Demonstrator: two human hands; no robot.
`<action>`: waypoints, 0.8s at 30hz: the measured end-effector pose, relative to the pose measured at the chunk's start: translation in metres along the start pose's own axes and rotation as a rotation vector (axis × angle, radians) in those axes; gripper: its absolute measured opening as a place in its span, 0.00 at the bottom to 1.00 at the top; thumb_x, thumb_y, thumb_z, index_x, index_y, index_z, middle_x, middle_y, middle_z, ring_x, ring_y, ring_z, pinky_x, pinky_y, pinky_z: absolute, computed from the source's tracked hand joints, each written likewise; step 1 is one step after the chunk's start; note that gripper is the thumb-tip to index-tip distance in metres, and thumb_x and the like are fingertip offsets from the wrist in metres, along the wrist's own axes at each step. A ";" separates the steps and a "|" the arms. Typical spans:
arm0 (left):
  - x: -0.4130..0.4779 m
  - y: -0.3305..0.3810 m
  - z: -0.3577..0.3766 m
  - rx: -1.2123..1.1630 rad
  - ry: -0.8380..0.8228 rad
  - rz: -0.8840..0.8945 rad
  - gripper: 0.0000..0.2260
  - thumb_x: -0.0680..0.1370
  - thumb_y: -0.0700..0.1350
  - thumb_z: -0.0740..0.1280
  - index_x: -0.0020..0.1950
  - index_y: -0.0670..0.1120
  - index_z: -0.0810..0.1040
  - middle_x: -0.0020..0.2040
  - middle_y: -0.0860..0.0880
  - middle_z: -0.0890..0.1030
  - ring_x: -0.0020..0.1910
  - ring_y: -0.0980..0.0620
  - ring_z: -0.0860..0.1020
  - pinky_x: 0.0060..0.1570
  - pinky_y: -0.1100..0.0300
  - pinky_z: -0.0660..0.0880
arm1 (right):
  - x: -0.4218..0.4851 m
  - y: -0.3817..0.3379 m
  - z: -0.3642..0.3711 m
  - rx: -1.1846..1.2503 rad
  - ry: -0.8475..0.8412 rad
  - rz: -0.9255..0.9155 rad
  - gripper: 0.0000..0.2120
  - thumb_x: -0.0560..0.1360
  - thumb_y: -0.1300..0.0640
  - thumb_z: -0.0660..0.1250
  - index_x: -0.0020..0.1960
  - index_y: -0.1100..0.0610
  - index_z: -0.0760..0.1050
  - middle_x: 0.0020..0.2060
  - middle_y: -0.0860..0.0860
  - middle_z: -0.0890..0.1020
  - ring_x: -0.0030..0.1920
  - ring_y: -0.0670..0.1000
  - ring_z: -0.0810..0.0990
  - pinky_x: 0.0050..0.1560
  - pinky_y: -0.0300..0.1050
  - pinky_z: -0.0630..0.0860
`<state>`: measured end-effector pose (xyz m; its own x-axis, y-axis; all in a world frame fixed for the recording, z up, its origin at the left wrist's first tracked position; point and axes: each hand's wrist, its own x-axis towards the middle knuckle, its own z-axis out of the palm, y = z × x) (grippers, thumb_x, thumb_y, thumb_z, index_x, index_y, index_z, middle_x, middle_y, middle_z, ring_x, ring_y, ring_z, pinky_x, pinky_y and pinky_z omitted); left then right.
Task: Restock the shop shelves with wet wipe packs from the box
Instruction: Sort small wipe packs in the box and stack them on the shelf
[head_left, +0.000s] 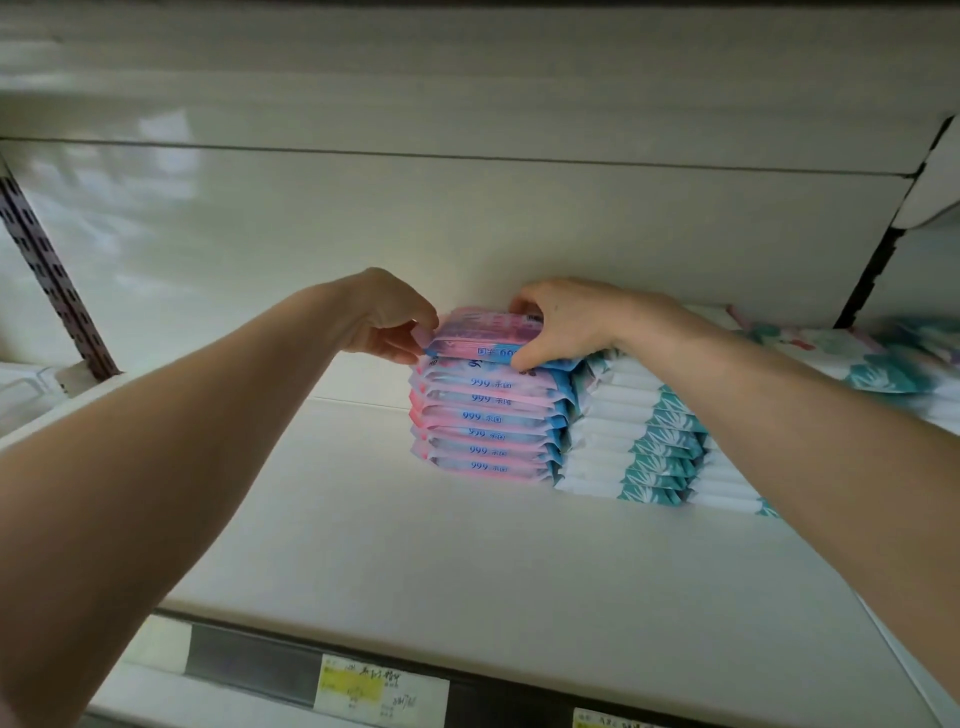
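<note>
Both hands are on the top wet wipe pack (485, 335), pink-and-blue. It is sitting on top of the pink-and-blue stack (485, 423), towards the back of the shelf (415, 551).

- left hand (387, 325): clamping the pack's left end, fingers and thumb curling onto the edge in a pinch.
- right hand (561, 322): clamping the right end, thumb pressing on the front edge, fingers curling over the top towards the back.
- Both forearms are reaching up and in from the bottom corners.

The top pack is lying roughly flat and lined up with the packs under it. Its front-edge print is reading upside down against the "999" print on the ones below.

The pink-and-blue stack is several packs high and is sitting directly on the shelf. Its right side is touching a white-and-teal stack (641, 441) of about the same height. Further right, more teal-print packs (857, 358) are lying on top of that row. They are blurred, so I cannot read any detail.

A yellow-and-white price label (382, 691) is sitting in the rail on the shelf's front edge, with a second label (605, 719) cut off by the bottom edge. A dark slotted upright (49, 275) is running up the left side.
</note>
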<state>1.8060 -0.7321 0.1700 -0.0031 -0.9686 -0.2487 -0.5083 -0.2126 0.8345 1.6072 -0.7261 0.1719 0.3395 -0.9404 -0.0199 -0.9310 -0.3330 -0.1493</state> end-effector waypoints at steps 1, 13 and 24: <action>0.000 0.000 0.001 -0.012 0.015 0.005 0.07 0.74 0.28 0.65 0.45 0.39 0.78 0.39 0.43 0.79 0.34 0.50 0.79 0.35 0.60 0.80 | 0.000 0.001 0.000 0.002 0.001 0.002 0.27 0.65 0.44 0.73 0.60 0.51 0.71 0.52 0.47 0.78 0.50 0.51 0.78 0.53 0.49 0.77; -0.006 -0.003 0.017 -0.866 -0.249 -0.012 0.27 0.76 0.49 0.69 0.68 0.36 0.66 0.60 0.38 0.77 0.54 0.42 0.80 0.51 0.45 0.79 | -0.005 -0.016 -0.003 1.188 0.298 0.177 0.08 0.75 0.66 0.62 0.37 0.61 0.72 0.26 0.52 0.77 0.29 0.49 0.78 0.30 0.36 0.74; -0.024 0.010 0.030 -0.711 -0.230 0.021 0.03 0.79 0.38 0.64 0.45 0.40 0.76 0.38 0.44 0.82 0.34 0.49 0.81 0.34 0.53 0.80 | -0.014 -0.037 -0.009 0.571 0.077 -0.049 0.11 0.70 0.52 0.74 0.48 0.49 0.75 0.43 0.46 0.82 0.43 0.45 0.80 0.43 0.35 0.77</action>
<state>1.7748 -0.7071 0.1694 -0.2267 -0.9384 -0.2609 0.1729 -0.3024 0.9374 1.6357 -0.7012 0.1864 0.3499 -0.9342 0.0689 -0.6874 -0.3060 -0.6587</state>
